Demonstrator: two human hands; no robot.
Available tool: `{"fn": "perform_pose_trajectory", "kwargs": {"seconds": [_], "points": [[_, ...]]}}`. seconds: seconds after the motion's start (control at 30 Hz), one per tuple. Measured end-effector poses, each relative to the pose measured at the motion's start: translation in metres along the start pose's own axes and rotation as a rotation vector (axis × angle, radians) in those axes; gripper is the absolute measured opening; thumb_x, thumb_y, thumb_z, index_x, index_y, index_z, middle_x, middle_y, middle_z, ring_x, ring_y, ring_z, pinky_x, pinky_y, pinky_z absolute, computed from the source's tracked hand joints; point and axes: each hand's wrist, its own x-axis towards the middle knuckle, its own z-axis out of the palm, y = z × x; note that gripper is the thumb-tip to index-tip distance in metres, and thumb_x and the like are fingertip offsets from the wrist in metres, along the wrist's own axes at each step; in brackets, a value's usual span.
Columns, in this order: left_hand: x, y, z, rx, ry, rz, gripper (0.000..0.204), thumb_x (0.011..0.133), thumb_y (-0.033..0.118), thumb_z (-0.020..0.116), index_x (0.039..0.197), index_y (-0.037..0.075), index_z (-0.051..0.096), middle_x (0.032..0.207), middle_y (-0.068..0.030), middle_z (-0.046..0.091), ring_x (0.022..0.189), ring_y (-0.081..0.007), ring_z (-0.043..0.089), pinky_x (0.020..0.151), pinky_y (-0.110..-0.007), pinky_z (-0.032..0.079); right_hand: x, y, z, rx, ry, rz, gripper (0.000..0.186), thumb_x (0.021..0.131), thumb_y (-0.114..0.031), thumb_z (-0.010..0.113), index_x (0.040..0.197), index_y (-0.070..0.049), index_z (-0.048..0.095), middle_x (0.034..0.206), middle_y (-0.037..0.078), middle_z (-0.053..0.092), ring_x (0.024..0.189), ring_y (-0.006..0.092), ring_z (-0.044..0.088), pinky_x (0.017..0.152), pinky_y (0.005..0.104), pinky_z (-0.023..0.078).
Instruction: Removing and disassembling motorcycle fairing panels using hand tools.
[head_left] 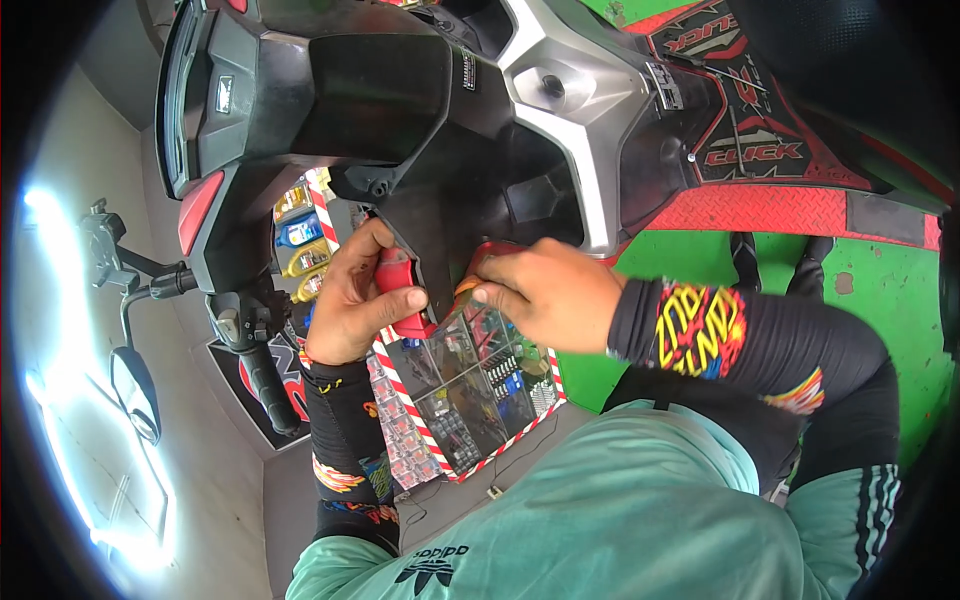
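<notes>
A scooter's dark front inner cover (430, 215) spreads in front of me, with a red body panel (402, 300) along its near side. My left hand (352, 295) is closed on this red panel, thumb on the near face and fingers behind it. My right hand (555, 295) is just to the right at the cover's lower edge, its fingers pinched together. A thin orange bit shows at those fingertips, but what it belongs to is hidden. Silver trim (575, 120) with the key switch (550, 88) lies beyond my right hand.
At the left stand the handlebar grip (270, 385) and a mirror (133, 395). Below my hands is a glass display case (470, 400) with red-and-white striped edges; bottles (300, 235) stand behind the left hand. A red platform (740, 215) lies over the green floor (680, 262).
</notes>
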Motion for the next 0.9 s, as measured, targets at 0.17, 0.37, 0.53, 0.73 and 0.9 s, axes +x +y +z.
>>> {"fn": "perform_pose_trajectory", "kwargs": {"seconds": [0.17, 0.37, 0.53, 0.73, 0.9], "points": [[0.001, -0.001, 0.003, -0.046, 0.008, 0.002, 0.037, 0.077, 0.009, 0.083, 0.107, 0.003, 0.061, 0.106, -0.0009, 0.058, 0.103, -0.0114, 0.054, 0.095, -0.027, 0.042, -0.016, -0.006, 0.029, 0.608, -0.008, 0.323, 0.029, 0.106, -0.024, 0.054, 0.119, 0.0, 0.066, 0.08, 0.01, 0.069, 0.065, 0.0216, 0.07, 0.06, 0.0348, 0.057], [0.002, -0.001, 0.003, -0.045, 0.005, 0.033, 0.037, 0.078, 0.009, 0.082, 0.108, 0.003, 0.061, 0.105, -0.0006, 0.061, 0.102, -0.011, 0.057, 0.095, -0.027, 0.044, -0.022, -0.004, 0.065, 0.869, 0.23, 0.297, 0.035, 0.108, -0.025, 0.052, 0.128, 0.0, 0.065, 0.085, 0.01, 0.072, 0.066, 0.0186, 0.07, 0.063, 0.0325, 0.057], [0.001, -0.002, 0.002, -0.052, -0.01, 0.03, 0.036, 0.079, 0.01, 0.082, 0.108, 0.003, 0.061, 0.103, -0.0009, 0.063, 0.099, -0.011, 0.058, 0.091, -0.027, 0.046, -0.022, -0.002, 0.055, 0.437, 0.219, 0.225, 0.033, 0.107, -0.024, 0.056, 0.12, 0.004, 0.067, 0.083, 0.007, 0.072, 0.078, 0.0137, 0.071, 0.07, 0.0304, 0.056], [0.004, -0.001, 0.006, -0.058, -0.01, 0.046, 0.034, 0.08, 0.01, 0.083, 0.106, 0.003, 0.061, 0.098, 0.0001, 0.063, 0.092, -0.01, 0.059, 0.086, -0.027, 0.049, -0.013, 0.016, 0.052, 0.499, 0.192, 0.124, 0.035, 0.102, -0.03, 0.06, 0.114, 0.0, 0.073, 0.079, 0.017, 0.072, 0.068, 0.0278, 0.071, 0.066, 0.0366, 0.054], [0.005, -0.003, 0.003, -0.033, -0.016, 0.058, 0.031, 0.08, 0.008, 0.082, 0.103, 0.004, 0.062, 0.095, 0.0005, 0.063, 0.088, -0.0094, 0.06, 0.084, -0.027, 0.05, -0.016, 0.011, 0.063, 0.631, 0.198, 0.205, 0.034, 0.101, -0.031, 0.062, 0.112, -0.001, 0.074, 0.083, 0.018, 0.074, 0.071, 0.0299, 0.072, 0.068, 0.0373, 0.054]]}}
